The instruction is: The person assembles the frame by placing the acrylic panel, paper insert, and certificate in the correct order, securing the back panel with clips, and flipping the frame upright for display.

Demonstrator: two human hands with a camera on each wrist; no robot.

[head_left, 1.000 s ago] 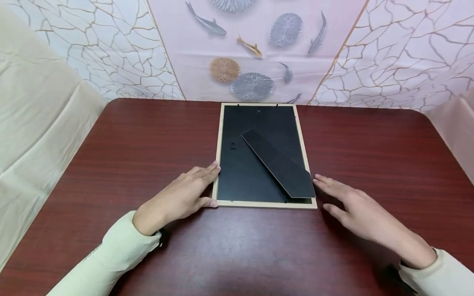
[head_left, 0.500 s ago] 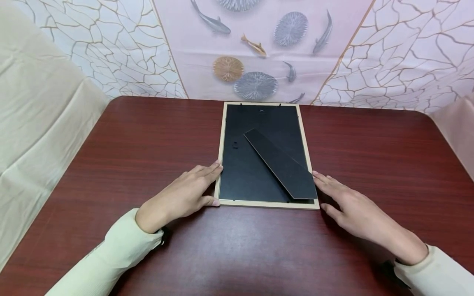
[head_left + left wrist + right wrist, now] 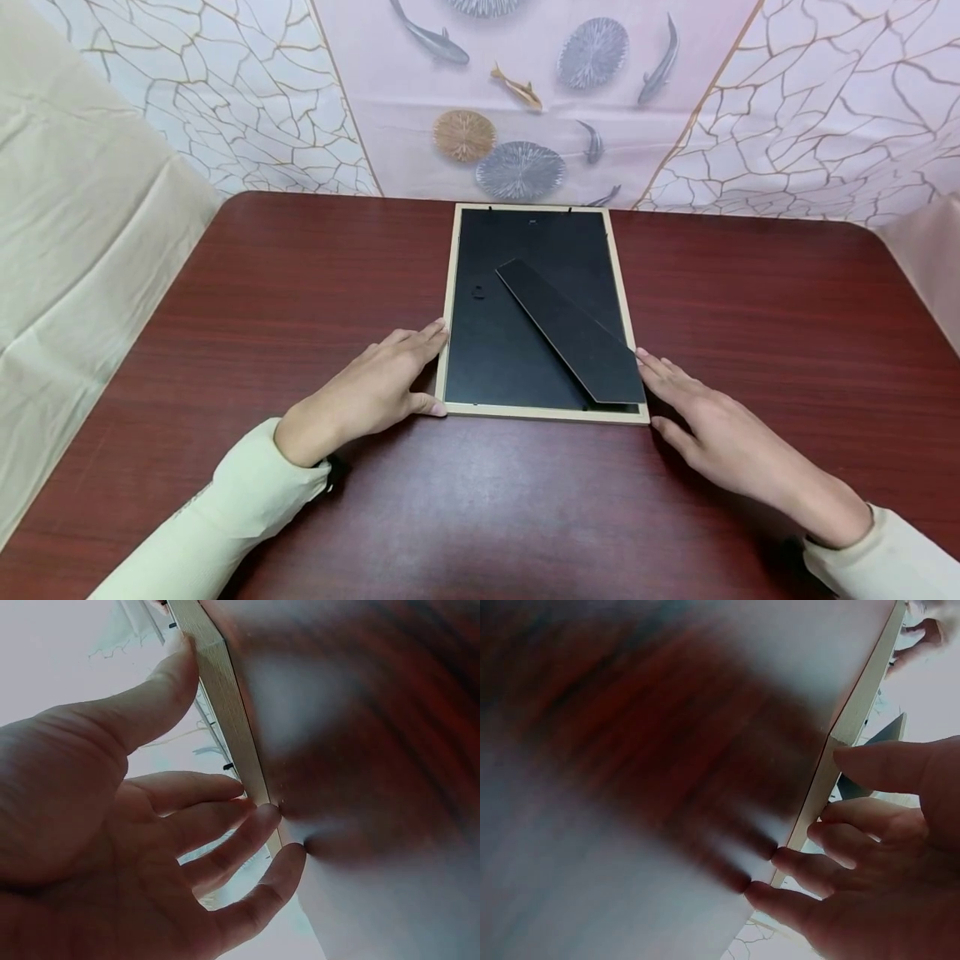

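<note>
A picture frame [image 3: 451,275] with a pale wood border lies with its back up on the table, showing a black backing board [image 3: 480,358]. A black easel stand [image 3: 573,333] slants across that board, its wide end over the right border. My left hand [image 3: 367,396] touches the frame's left side with extended fingers, its thumb at the near left corner. On the opposite side, my right hand [image 3: 727,433] has its fingertips at the right border and its thumb by the near right corner. In both wrist views the lower fingertips rest on the tabletop beside the wooden edge.
The dark red-brown table [image 3: 315,267] has rounded far corners. Behind it hangs a cloth [image 3: 630,142] printed with fish and round shapes, which the frame's far end nearly reaches. Plain pale cloth [image 3: 82,275] hangs along the left.
My right hand has moved slightly left, bringing its fingers and thumb up against the frame's right side. The left hand stays at the left border. The head view has shifted a little.
</note>
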